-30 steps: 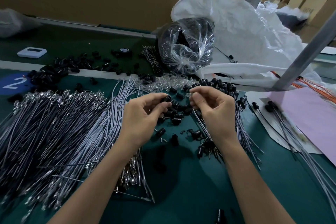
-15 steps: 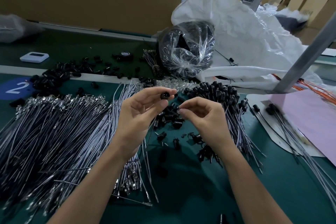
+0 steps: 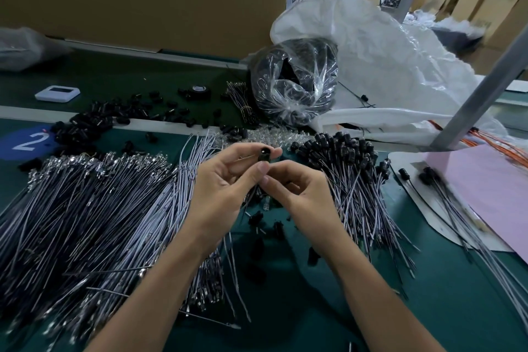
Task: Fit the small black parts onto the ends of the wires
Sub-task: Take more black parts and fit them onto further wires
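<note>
My left hand (image 3: 225, 188) pinches a small black part (image 3: 264, 156) between thumb and fingertips, held up above the green mat. Just below it my right hand (image 3: 300, 194) has its fingers curled and pinches a thin wire (image 3: 251, 197) whose end points up at the part. A big heap of bare grey wires (image 3: 94, 208) lies to the left. A bundle of wires with black parts fitted (image 3: 345, 168) lies to the right. Loose black parts (image 3: 265, 220) lie on the mat under my hands.
More loose black parts (image 3: 94, 123) are scattered at the back left near a white device (image 3: 57, 93). A clear bag of black parts (image 3: 294, 83) and a large white sack (image 3: 385, 66) stand behind. Pink paper (image 3: 491, 188) and a grey post (image 3: 483, 86) are on the right.
Both hands have lifted off the pile. The left hand raised the black part and the right hand moved in under it until the fingertips nearly meet.
</note>
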`<state>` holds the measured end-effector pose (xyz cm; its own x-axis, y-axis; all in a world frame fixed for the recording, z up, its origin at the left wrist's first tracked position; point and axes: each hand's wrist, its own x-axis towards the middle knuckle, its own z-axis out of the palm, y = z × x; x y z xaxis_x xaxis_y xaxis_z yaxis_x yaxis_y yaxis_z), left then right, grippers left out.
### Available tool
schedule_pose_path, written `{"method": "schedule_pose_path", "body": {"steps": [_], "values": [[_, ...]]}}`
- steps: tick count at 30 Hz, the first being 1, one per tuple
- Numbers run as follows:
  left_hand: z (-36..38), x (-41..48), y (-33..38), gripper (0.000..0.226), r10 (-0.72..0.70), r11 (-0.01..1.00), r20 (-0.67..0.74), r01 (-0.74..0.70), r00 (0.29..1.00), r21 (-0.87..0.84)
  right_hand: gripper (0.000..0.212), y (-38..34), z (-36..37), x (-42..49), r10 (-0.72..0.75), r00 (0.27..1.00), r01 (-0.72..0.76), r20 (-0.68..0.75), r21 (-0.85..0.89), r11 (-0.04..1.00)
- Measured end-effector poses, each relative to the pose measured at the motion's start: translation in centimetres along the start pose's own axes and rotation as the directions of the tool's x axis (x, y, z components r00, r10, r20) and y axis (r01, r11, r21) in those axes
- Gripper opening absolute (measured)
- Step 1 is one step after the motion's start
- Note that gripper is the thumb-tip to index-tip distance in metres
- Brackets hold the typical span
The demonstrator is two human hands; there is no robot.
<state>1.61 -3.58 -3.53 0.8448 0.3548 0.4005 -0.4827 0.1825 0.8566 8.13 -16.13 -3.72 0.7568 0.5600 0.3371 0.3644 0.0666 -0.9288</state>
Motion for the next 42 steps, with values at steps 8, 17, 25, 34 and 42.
{"method": "schedule_pose_path", "body": {"steps": [8,17,25,34,42], "values": [[0.0,0.0,0.1,0.026,-0.010,1.000,-0.040,0.009,0.999,-0.024,0.008,-0.3,0.8,-0.1,-0.020,1.000,0.023,-0.025,0.126,0.992],[-0.3,0.1,0.0,0.016,-0.089,0.995,-0.153,0.095,0.984,0.032,0.007,-0.2,1.1,-0.2,-0.006,0.994,0.019,-0.106,0.124,0.992],[-0.3,-0.1,-0.3,0.018,-0.152,0.968,-0.109,0.170,0.982,0.184,0.006,-0.4,0.7,0.1,0.097,0.964,-0.021,-0.248,0.294,0.956],[0.2,-0.3,0.3,0.028,-0.091,0.967,-0.082,0.108,0.992,0.231,0.006,-1.1,0.5,0.1,0.122,0.969,-0.022,-0.215,0.417,0.909],[-0.5,-0.2,1.3,0.037,-0.115,0.991,-0.046,0.112,0.992,-0.075,0.010,-1.9,0.4,-0.2,0.071,0.997,-0.065,0.004,0.451,0.890]]}}
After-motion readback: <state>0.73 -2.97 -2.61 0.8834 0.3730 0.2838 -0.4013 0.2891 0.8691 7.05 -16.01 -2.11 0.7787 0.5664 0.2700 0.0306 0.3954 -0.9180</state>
